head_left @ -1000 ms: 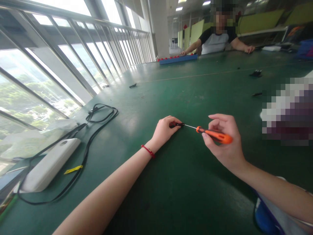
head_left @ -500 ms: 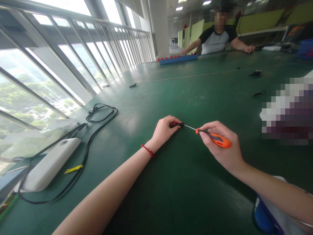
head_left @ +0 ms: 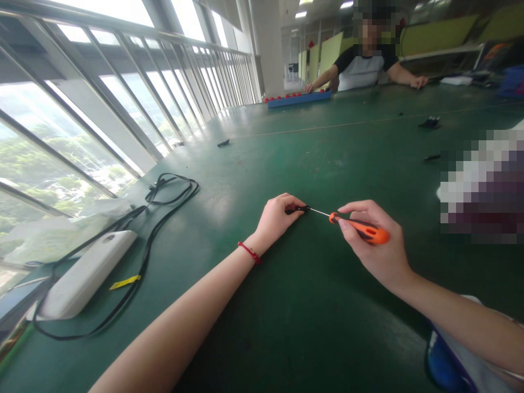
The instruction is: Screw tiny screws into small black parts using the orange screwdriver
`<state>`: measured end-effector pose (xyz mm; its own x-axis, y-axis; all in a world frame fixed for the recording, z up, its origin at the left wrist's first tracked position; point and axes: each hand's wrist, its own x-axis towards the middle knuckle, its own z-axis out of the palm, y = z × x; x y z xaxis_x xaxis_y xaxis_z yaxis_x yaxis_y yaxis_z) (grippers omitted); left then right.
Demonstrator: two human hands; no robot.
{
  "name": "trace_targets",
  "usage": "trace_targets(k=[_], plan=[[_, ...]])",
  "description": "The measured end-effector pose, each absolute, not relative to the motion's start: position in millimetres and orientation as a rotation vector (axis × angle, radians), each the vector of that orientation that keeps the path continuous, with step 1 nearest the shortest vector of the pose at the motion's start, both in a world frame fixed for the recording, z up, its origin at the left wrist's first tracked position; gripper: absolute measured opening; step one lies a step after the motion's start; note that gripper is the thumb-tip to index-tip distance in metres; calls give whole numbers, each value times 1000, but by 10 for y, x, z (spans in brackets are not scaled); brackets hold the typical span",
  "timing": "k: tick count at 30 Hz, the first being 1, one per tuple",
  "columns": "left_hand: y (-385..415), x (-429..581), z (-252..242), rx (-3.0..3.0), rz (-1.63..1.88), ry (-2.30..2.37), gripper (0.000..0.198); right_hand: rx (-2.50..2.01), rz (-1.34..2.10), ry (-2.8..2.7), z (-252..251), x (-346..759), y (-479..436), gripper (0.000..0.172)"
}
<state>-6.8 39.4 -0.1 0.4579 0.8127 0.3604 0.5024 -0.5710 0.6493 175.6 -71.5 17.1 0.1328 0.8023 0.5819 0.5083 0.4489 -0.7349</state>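
Observation:
My left hand (head_left: 279,215) rests on the green table (head_left: 262,322) and pinches a small black part (head_left: 302,209) between thumb and fingers. Most of that part is covered by the fingers, and its kind is not clear. My right hand (head_left: 379,245) grips the orange and dark grey handle of a screwdriver (head_left: 360,227) with the thumb and fingertips. Its thin metal shaft points left, and the tip meets the right end of the black part.
On the left lie a white power strip (head_left: 88,275), a looped black cable (head_left: 153,229) and a plastic bag (head_left: 61,234) beside a metal railing (head_left: 135,41). Across the table, a person (head_left: 364,71) sits at a blue strip with red knobs (head_left: 301,99). Small black pieces (head_left: 429,122) lie farther off.
The screwdriver handle has turned a little in my right hand, its orange side showing differently, and my right fingers have shifted slightly. The left hand stays still on the black part.

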Motion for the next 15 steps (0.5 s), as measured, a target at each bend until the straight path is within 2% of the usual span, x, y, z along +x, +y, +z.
trace_targets(k=[4, 6, 8, 10, 12, 15], plan=[[393, -68, -4, 2263, 910, 1102, 13, -1135, 232, -1479, 148, 1770, -697, 36], [389, -68, -2, 2260, 910, 1102, 13, -1168, 264, -1517, 141, 1775, -697, 32], [384, -68, 2, 2255, 912, 1107, 14, -1222, 284, -1566, 135, 1777, -704, 17], [382, -68, 5, 2255, 912, 1109, 14, -1244, 261, -1574, 129, 1778, -706, 8], [382, -68, 7, 2259, 909, 1110, 13, -1204, 190, -1536, 124, 1780, -699, 14], [382, -68, 10, 2263, 902, 1112, 13, -1132, 159, -1481, 127, 1782, -689, 33]])
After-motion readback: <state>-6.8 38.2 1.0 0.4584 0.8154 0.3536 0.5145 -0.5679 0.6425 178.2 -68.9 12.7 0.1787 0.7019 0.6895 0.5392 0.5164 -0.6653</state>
